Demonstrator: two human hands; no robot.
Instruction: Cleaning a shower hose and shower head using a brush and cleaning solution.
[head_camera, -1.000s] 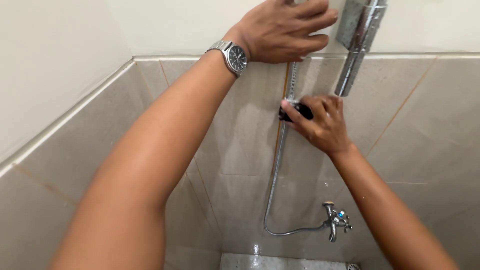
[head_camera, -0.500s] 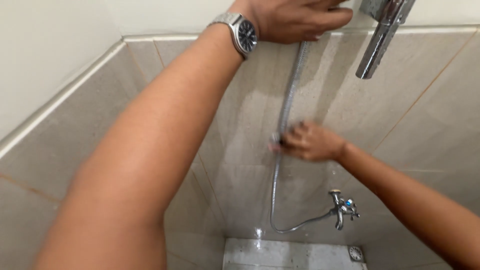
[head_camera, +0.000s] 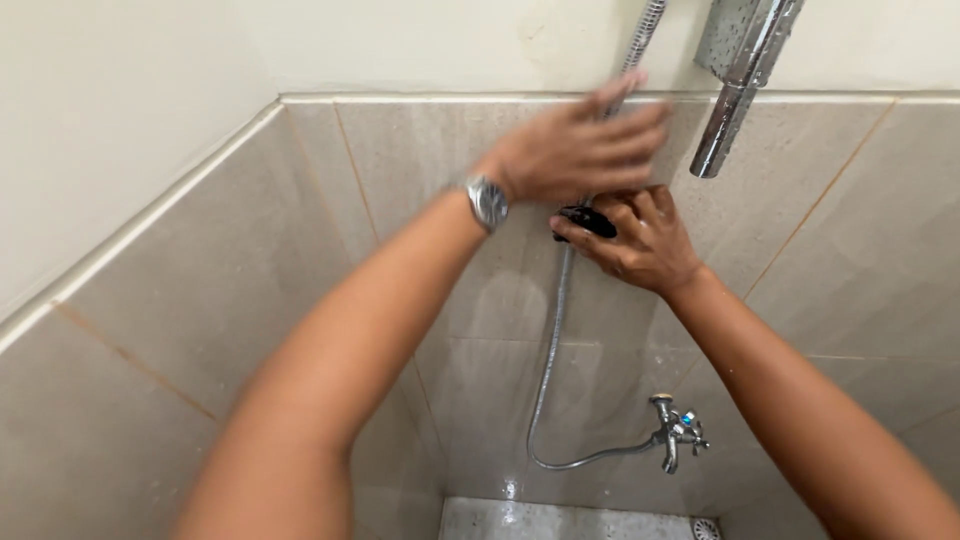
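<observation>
Black pad (head_camera: 588, 221) pressed to hose (head_camera: 553, 330) by right hand (head_camera: 645, 243)

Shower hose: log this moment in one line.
left hand: over shower hose | right hand: holds dark object against hose | tap: below

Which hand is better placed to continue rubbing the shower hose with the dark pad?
The right hand, probably. Its fingers already press the dark pad against the shower hose. The left hand is blurred and open above it, holding nothing.
</observation>
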